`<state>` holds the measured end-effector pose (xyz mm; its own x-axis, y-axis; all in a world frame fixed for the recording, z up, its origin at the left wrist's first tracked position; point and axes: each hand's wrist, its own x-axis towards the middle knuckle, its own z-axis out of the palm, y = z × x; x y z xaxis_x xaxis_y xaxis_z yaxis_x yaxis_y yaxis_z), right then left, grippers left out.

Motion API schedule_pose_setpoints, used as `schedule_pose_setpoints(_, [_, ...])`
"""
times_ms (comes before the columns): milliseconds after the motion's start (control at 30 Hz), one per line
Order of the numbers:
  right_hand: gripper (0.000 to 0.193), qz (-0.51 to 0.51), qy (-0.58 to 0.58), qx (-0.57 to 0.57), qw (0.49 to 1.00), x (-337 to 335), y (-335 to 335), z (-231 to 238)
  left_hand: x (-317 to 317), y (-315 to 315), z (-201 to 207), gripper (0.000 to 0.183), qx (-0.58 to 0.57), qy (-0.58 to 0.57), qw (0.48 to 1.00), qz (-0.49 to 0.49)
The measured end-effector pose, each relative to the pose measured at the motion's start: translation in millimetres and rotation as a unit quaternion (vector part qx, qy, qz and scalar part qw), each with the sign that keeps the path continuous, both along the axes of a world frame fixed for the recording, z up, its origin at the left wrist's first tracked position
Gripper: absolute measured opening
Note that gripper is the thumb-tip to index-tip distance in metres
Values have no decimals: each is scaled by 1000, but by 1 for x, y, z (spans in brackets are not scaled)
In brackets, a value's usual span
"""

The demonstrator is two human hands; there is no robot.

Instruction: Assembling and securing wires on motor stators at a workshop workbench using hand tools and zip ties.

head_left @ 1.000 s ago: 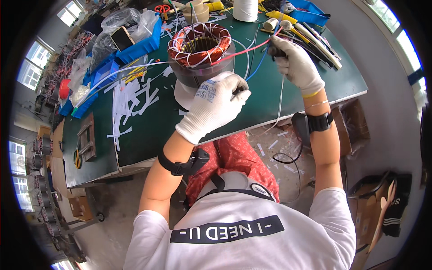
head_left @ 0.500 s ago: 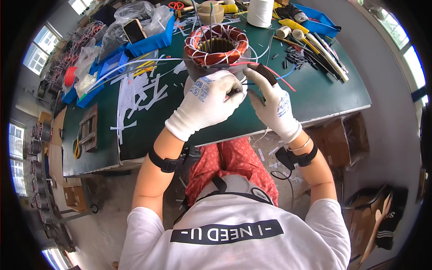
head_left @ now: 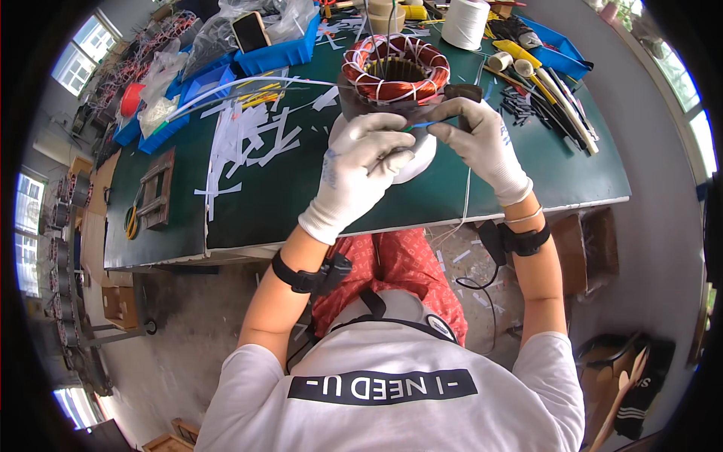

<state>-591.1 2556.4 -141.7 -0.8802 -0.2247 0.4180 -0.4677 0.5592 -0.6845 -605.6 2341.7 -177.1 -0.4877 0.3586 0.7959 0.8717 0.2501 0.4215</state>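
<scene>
A motor stator [head_left: 361, 84] with red-brown copper windings, tied with white cord, stands near the front of the green table. In front of it my gloved left hand [head_left: 360, 158] is closed, its fingertips pinching a thin lead whose tip shows green. My gloved right hand [head_left: 486, 143] pinches a short blue length of wire or sleeving [head_left: 428, 123], which spans the small gap between the two hands. A dark band or patch covers a fingertip of the right glove. Under the stator a white round base [head_left: 422, 164] partly shows; my hands hide the rest.
White paper strips [head_left: 241, 143] and a long white sleeve [head_left: 226, 89] lie to the left. Blue bins [head_left: 282, 53] hold plastic bags and a phone [head_left: 250, 32]. Rightward are yellow-handled mallets [head_left: 520, 56], black sleeve pieces [head_left: 518, 105], rods and a spool of white cord [head_left: 465, 24].
The view has shifted, so the table and stator sit further right. My hands have come to face each other, with the blue piece now stretched between their fingertips.
</scene>
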Motion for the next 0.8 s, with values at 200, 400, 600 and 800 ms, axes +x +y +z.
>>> schedule_pose_setpoints(200, [15, -27, -32, -112, 993, 0, -13, -7, 12, -2, -21, 22, 346, -446, 814, -135])
schedule_pose_setpoints(400, [16, -52, -27, -138, 989, -3, -17, -16, 9, 4, -18, 20, 373, -474, 783, -149])
schedule_pose_setpoints(600, [14, -52, 30, -114, 992, -4, -18, -15, 9, 8, -19, 21, 415, -497, 737, -194])
schedule_pose_setpoints(800, [14, -40, -6, -129, 991, -6, -14, -15, 6, 8, -19, 23, 414, -500, 737, -187])
